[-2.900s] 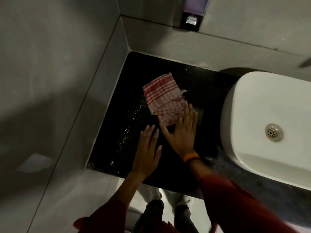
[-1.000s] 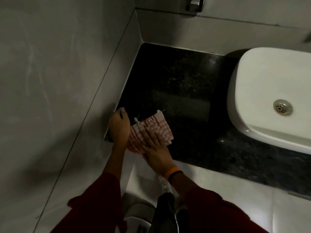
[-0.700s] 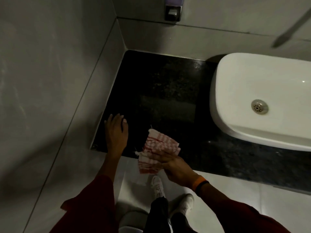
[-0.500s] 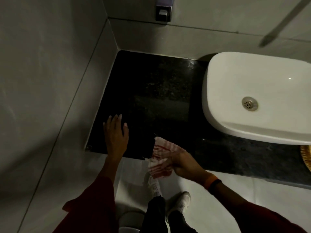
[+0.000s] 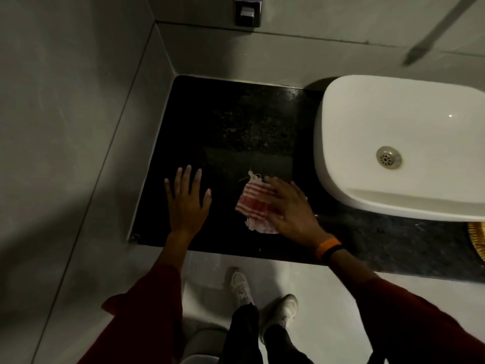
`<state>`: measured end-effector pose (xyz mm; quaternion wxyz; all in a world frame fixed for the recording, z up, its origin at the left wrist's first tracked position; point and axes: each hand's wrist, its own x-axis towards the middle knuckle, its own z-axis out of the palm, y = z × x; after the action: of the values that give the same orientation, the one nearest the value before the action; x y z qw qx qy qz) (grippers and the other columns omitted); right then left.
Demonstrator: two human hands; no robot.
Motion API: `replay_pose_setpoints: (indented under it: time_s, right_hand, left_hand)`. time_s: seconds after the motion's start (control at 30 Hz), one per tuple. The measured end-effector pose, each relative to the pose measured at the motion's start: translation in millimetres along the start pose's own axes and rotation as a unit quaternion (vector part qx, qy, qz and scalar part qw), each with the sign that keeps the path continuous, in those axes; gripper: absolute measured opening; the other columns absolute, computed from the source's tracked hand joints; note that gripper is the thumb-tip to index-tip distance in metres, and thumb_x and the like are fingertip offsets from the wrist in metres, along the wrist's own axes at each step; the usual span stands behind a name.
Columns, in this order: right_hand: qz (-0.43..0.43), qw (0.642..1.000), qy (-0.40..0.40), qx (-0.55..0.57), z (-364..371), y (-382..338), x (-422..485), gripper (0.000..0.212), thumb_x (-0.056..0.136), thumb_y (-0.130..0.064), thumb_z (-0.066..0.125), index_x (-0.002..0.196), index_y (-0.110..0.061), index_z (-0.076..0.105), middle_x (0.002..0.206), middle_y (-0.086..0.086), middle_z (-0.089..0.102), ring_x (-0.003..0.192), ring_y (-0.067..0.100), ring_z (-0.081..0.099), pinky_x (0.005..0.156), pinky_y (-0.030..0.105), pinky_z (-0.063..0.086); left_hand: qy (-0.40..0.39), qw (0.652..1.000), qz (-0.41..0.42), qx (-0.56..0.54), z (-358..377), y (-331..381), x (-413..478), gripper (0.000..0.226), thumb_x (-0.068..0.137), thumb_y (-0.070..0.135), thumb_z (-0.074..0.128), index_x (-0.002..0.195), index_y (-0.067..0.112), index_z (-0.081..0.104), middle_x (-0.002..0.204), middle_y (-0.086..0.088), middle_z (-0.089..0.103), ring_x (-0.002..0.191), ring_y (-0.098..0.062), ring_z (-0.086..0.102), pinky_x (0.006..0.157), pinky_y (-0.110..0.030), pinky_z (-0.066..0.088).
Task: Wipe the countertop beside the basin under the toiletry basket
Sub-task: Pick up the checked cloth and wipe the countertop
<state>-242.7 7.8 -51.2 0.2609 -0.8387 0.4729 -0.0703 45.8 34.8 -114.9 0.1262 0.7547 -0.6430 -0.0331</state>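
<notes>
The dark stone countertop [image 5: 236, 127] fills the corner left of the white basin [image 5: 338, 109]. A crumpled red-and-white striped cloth [image 5: 253, 203] lies on the countertop near its front edge. My right hand [image 5: 291, 208] presses down on the cloth's right part, palm flat, with an orange band on the wrist. To the left, my left hand [image 5: 187, 203] rests flat on the bare stone, fingers spread, holding nothing. At the far right edge, only a sliver of a woven yellow basket [image 5: 477, 240] shows, just in front of the basin.
Grey tiled walls close the countertop on the left and at the back. A wall dispenser [image 5: 248, 11] hangs above the back edge. The basin's drain [image 5: 388, 157] is visible. My shoes [image 5: 240, 287] stand on the pale floor below the front edge.
My right hand has carried the cloth from just off the front edge back onto the countertop and pressed it flat. My left hand has stayed flat on the stone.
</notes>
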Motion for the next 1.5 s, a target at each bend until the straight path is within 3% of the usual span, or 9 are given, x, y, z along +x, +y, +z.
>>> replay_pose_setpoints:
  time_s: [0.13, 0.27, 0.7, 0.93, 1.13, 1.23, 1.33, 1.4, 1.5]
  right_hand:
    - [0.003, 0.987, 0.003, -0.163, 46.2, -0.7, 10.1, 0.059, 0.101, -0.052, 0.033, 0.156, -0.032, 0.027, 0.169, 0.005, 0.015, 0.157, 0.030, 0.005, 0.125, 0.059, 0.013]
    - [0.062, 0.988, 0.047, -0.131, 54.3, -7.0, 50.6, 0.059, 0.101, -0.053, 0.037, 0.156, -0.035, 0.026, 0.169, 0.006, 0.014, 0.157, 0.032, 0.003, 0.125, 0.059, 0.008]
    - [-0.053, 0.986, 0.049, -0.153, 34.9, 10.7, 189.6, 0.058, 0.100, -0.055, 0.040, 0.155, -0.041, 0.026, 0.170, 0.000, 0.015, 0.157, 0.029, 0.006, 0.125, 0.056, 0.001]
    - [-0.017, 0.984, 0.038, -0.175, 10.1, 27.0, 242.9, 0.063, 0.094, -0.060, 0.029, 0.153, -0.040, 0.032, 0.169, 0.000, 0.018, 0.156, 0.032, 0.011, 0.122, 0.051, -0.007]
    - [0.014, 0.983, 0.016, -0.180, -6.4, 35.8, 265.3, 0.072, 0.088, -0.067, 0.020, 0.151, -0.036, 0.037, 0.169, 0.002, 0.017, 0.156, 0.034, 0.010, 0.119, 0.072, 0.002]
    - [0.003, 0.985, 0.069, -0.160, 4.2, 22.1, 231.7, 0.067, 0.093, -0.061, 0.038, 0.153, -0.032, 0.035, 0.168, 0.007, 0.020, 0.156, 0.034, 0.012, 0.120, 0.068, 0.010]
    - [0.012, 0.985, 0.132, -0.109, 17.6, -2.1, 154.1, 0.070, 0.095, -0.059, 0.044, 0.156, -0.029, 0.029, 0.169, 0.008, 0.014, 0.157, 0.030, 0.004, 0.126, 0.059, 0.001]
    - [0.099, 0.974, 0.183, -0.086, -18.0, 17.2, 21.6, 0.069, 0.095, -0.059, 0.047, 0.155, -0.028, 0.032, 0.169, 0.009, 0.014, 0.158, 0.028, 0.004, 0.126, 0.059, 0.002]
    - [0.125, 0.969, 0.183, -0.109, 3.7, 29.3, -64.1, 0.069, 0.092, -0.060, 0.052, 0.151, -0.027, 0.041, 0.167, 0.011, 0.022, 0.157, 0.029, 0.013, 0.123, 0.062, 0.015]
  left_hand:
    - [-0.037, 0.999, -0.007, 0.035, 5.7, 0.9, -2.5, 0.064, 0.101, 0.051, 0.030, 0.156, 0.018, 0.026, 0.166, -0.011, 0.024, 0.155, -0.032, 0.015, 0.124, -0.060, 0.013]
    - [-0.065, 0.997, -0.007, 0.049, 2.4, 1.5, 0.6, 0.067, 0.101, 0.053, 0.026, 0.158, 0.019, 0.017, 0.168, -0.010, 0.015, 0.156, -0.031, 0.008, 0.124, -0.060, 0.012]
    - [-0.066, 0.997, -0.018, 0.043, -0.2, 2.0, 1.0, 0.066, 0.100, 0.051, 0.031, 0.158, 0.020, 0.018, 0.168, -0.007, 0.014, 0.157, -0.028, 0.006, 0.125, -0.058, 0.014]
    - [-0.056, 0.998, -0.008, 0.038, 1.2, 1.1, 0.2, 0.068, 0.098, 0.051, 0.036, 0.157, 0.020, 0.022, 0.168, -0.008, 0.016, 0.157, -0.029, 0.009, 0.125, -0.058, 0.014]
    - [-0.059, 0.998, -0.010, 0.037, 1.4, 1.8, 0.9, 0.068, 0.098, 0.053, 0.034, 0.158, 0.022, 0.021, 0.168, -0.006, 0.014, 0.157, -0.028, 0.007, 0.125, -0.057, 0.011]
    - [-0.063, 0.997, -0.004, 0.035, 2.3, 0.6, 1.0, 0.068, 0.099, 0.053, 0.034, 0.158, 0.021, 0.020, 0.168, -0.007, 0.015, 0.157, -0.028, 0.008, 0.126, -0.057, 0.010]
    - [-0.071, 0.997, -0.017, 0.037, -1.8, -1.4, 2.6, 0.069, 0.099, 0.052, 0.035, 0.158, 0.020, 0.021, 0.167, -0.008, 0.018, 0.156, -0.029, 0.011, 0.125, -0.058, 0.013]
    - [-0.060, 0.996, 0.061, 0.018, -27.8, 80.9, -12.1, 0.068, 0.099, 0.050, 0.034, 0.157, 0.017, 0.023, 0.166, -0.009, 0.021, 0.156, -0.030, 0.014, 0.124, -0.059, 0.016]
    - [-0.069, 0.996, 0.056, -0.009, -19.1, 104.5, -6.9, 0.067, 0.099, 0.048, 0.033, 0.155, 0.011, 0.028, 0.164, -0.012, 0.026, 0.155, -0.030, 0.018, 0.123, -0.058, 0.020]
